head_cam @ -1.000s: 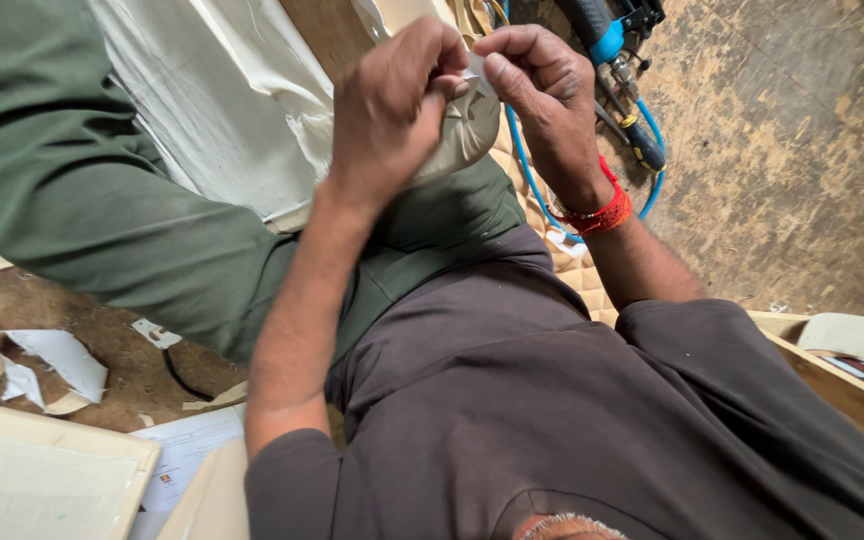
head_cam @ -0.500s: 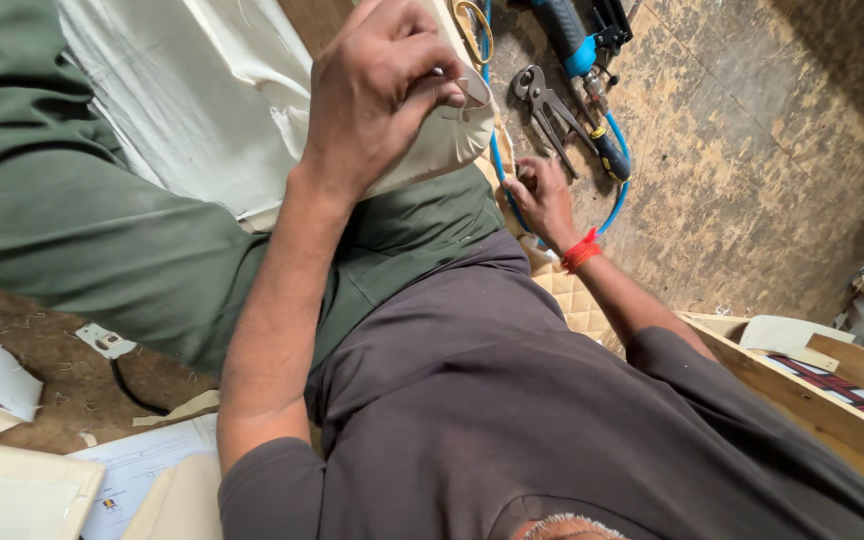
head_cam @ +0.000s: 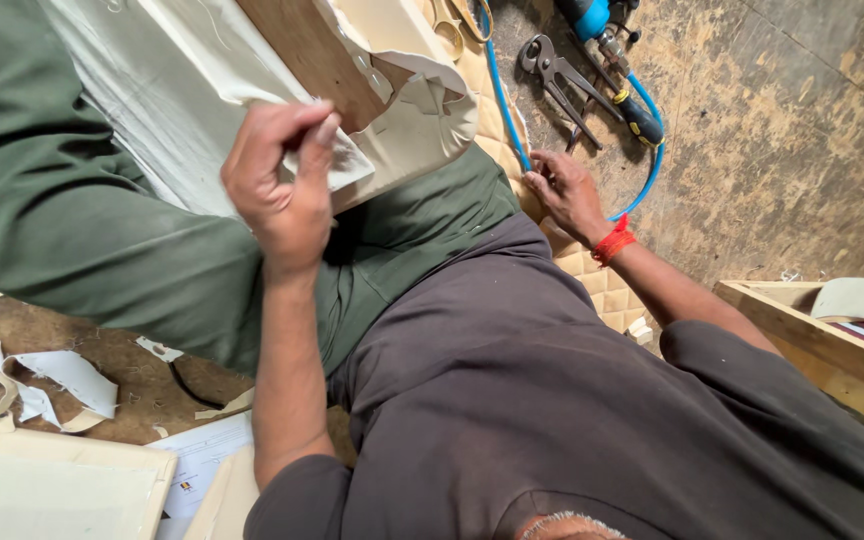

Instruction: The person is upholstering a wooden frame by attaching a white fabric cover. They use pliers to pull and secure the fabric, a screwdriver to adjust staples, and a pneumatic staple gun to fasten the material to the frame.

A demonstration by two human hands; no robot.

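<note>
Head view showed the left hand [head_cam: 287, 185] pinching the cream cover [head_cam: 392, 150] at the board's [head_cam: 302, 50] edge, the right hand [head_cam: 570, 192], fingers curled, touching the blue hose [head_cam: 500, 95] beside pliers [head_cam: 557, 75].

Floor [head_cam: 782, 130] is rough chipboard/OSB-looking stuff, brownish w/ dark scuffs and worn patches, esp. upper right. Lower left it's more bare dusty brown, littered w/ off-white scraps [head_cam: 62, 375] and a thin black cord [head_cam: 192, 385] curling thru them. Pale flat board [head_cam: 42, 490] sits in the bottom left corner, sheet of paper [head_cam: 202, 460] just beside it. Right edge has a light wood frame [head_cam: 822, 345], kinda box-like, w/ stuff inside I can't make out. Light's soft & even, no hard shadows. No walls or windows in view.
</note>
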